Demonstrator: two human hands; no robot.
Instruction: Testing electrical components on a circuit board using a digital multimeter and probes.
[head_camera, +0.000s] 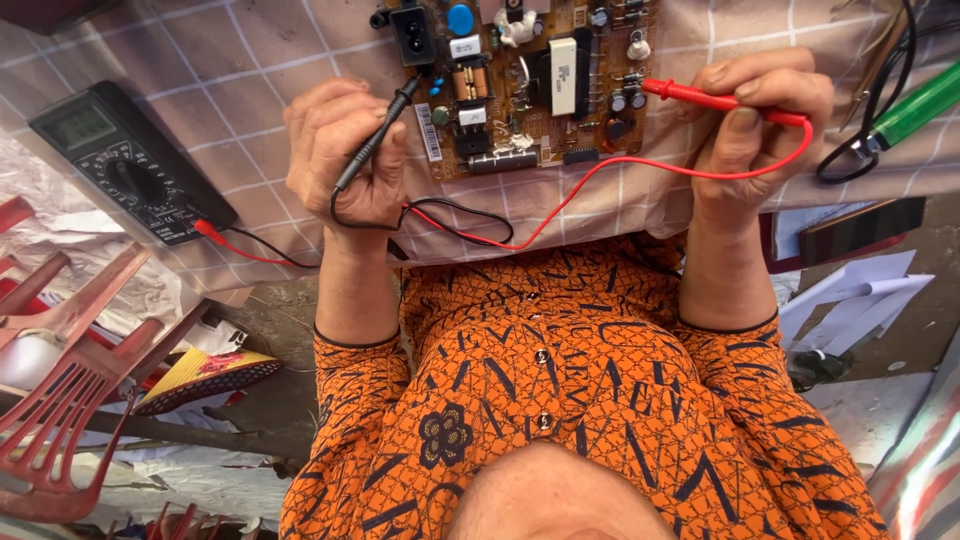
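Left hand (345, 160): closed around black probe (375, 140), tip at the board's edge
Right hand (760, 120): pinching red probe (700, 97), tip on circuit board (530, 85)
Multimeter (130, 160): left, on checked cloth (250, 90)

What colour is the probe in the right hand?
Red probe, held by the right hand; clearest in the head view.
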